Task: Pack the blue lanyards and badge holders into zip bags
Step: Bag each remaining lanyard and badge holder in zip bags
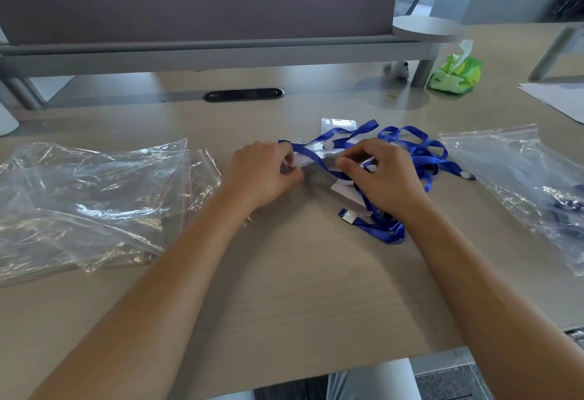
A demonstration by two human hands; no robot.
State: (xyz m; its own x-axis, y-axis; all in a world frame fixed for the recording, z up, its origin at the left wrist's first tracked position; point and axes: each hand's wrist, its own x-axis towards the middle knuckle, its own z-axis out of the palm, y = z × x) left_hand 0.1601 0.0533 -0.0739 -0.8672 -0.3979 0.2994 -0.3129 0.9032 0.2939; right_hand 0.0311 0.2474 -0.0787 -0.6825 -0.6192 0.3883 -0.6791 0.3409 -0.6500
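Head view: left hand (pixel 268 172) and right hand (pixel 379 175) both pinch one badge holder (pixel 316 159) mid-desk, long axis left-right between them. Lanyards (pixel 410 159) tangled under and right of right hand. Empty zip bags (pixel 94 197) left, nearer left hand.

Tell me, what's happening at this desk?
A person is sorting a tangle of blue lanyards with badge holders. The left hand and right hand both pinch one badge holder mid-desk. Empty zip bags lie at left; another zip bag, right, seems partly filled.
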